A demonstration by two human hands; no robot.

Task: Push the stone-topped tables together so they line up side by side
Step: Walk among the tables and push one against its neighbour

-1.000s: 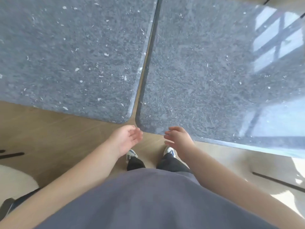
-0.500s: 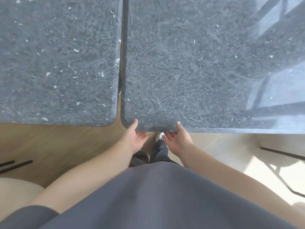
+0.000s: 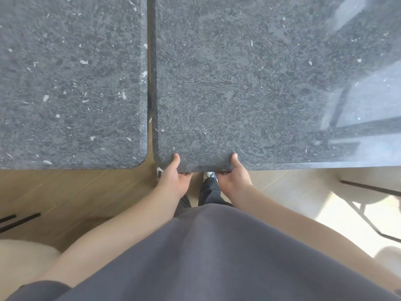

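Head camera, looking straight down. Two dark grey speckled stone table tops with rounded corners fill the upper part of the view. The left table (image 3: 71,83) and the right table (image 3: 249,83) lie side by side, their long edges parallel and very near each other, with a thin dark gap between them.

Both hands grasp the near edge of the right table, close to its near left corner. The left hand (image 3: 173,180) has its thumb on top and fingers curled underneath. The right hand (image 3: 233,178), just beside it, grips the same way.

The tables look almost joined, though whether they touch cannot be told. The near edge of the right table appears to sit slightly nearer the person than the left table's, so a small push away probably remains.

Below lies a pale wooden floor (image 3: 76,192). Thin black metal legs (image 3: 368,189) stand near the right table's edge, and a cream fuzzy seat (image 3: 23,255) sits at lower left. Neither seems to block the tables.
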